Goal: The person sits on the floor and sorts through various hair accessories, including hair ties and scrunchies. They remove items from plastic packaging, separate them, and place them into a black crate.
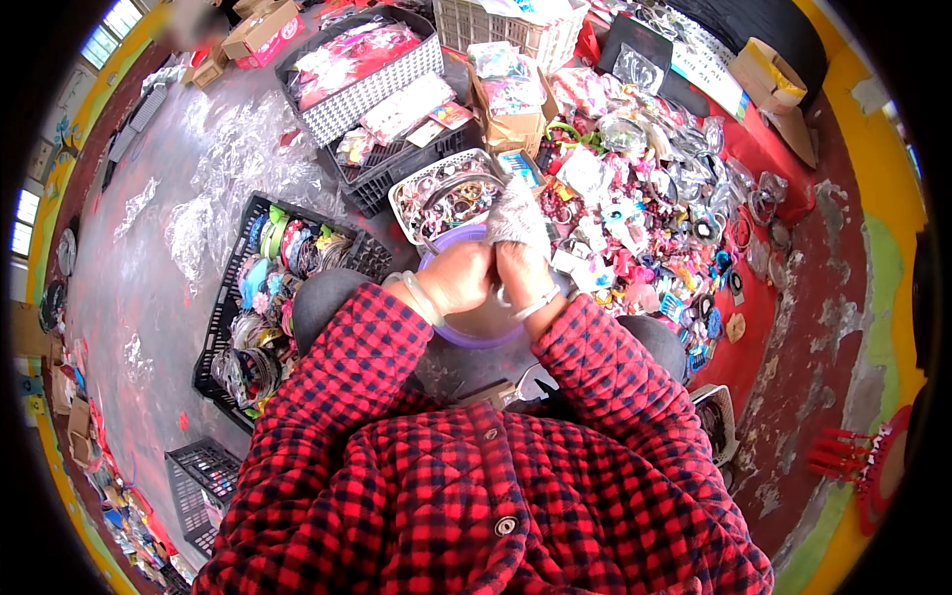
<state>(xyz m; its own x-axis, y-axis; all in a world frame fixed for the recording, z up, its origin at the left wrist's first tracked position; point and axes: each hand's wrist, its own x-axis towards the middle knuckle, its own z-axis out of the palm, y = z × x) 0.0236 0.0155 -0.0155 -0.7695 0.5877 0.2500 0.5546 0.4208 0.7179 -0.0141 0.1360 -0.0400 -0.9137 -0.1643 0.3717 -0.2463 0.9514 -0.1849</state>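
Observation:
Both my hands are together in front of me, closed, above a purple basin (466,338) of cloudy greyish water. A bunched pale grey cloth (518,213) sticks out beyond my right hand (524,272), which grips it. Pressed against that hand, my left hand (462,278) is closed too, and seems to clasp the same cloth; its fingertips are hidden. A small pale bit shows below between the hands. Each wrist wears a pale bangle.
A white basket (399,203) of hair accessories stands just beyond the basin. At left is a black crate (205,362) of headbands. A large heap of hair ornaments (645,218) spreads to the right on red cloth. Stacked crates (367,114) and a cardboard box (514,132) stand farther off.

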